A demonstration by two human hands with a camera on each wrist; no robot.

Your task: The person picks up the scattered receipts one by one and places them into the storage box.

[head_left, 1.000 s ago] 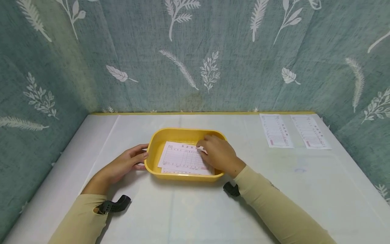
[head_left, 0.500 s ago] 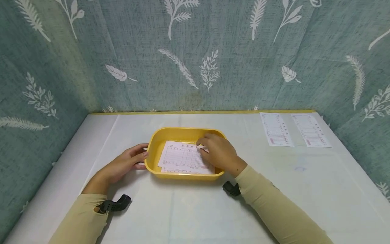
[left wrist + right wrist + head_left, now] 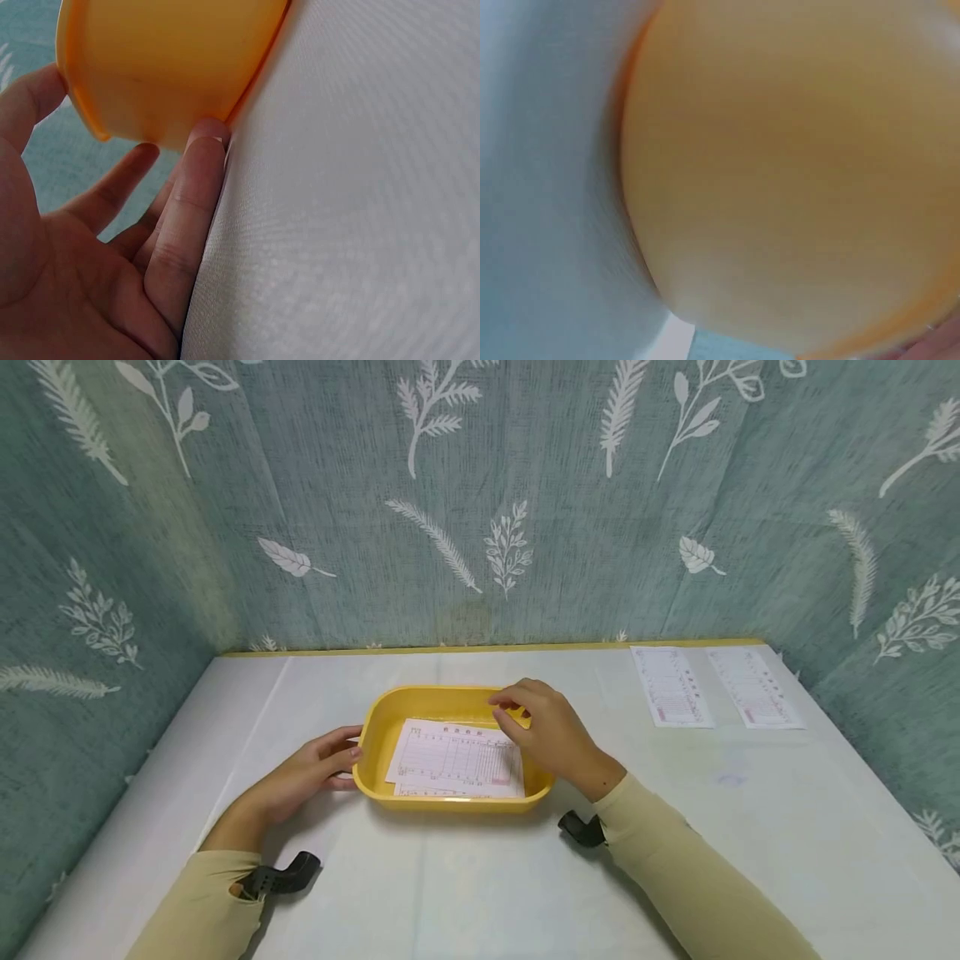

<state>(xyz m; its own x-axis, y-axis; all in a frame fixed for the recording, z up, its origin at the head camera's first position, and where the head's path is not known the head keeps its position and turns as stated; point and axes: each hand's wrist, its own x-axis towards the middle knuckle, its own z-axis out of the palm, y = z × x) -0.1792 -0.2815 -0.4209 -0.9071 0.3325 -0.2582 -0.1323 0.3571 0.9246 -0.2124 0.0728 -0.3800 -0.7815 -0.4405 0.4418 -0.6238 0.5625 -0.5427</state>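
A yellow plastic basin (image 3: 457, 807) stands on the white table in the head view. In it lie printed paper forms (image 3: 457, 753), one overlapping another. My left hand (image 3: 303, 777) is at the basin's left end, thumb at the rim. In the left wrist view its fairly straight fingers (image 3: 187, 187) reach to the outer wall (image 3: 165, 75). Above the basin's right end hovers my right hand (image 3: 551, 731), thumb and bent fingers apart with nothing between them. The right wrist view is mostly filled by the basin's outer wall (image 3: 780, 172).
Two printed forms lie side by side at the back right of the table, a left one (image 3: 672, 687) and a right one (image 3: 755, 687). A teal fabric wall (image 3: 465, 543) with white leaf prints encloses the table's back and sides.
My right hand has lifted off the papers and drawn slightly right, leaving the upper form's right side uncovered. The left hand stays at the basin. The head view has tilted a little.
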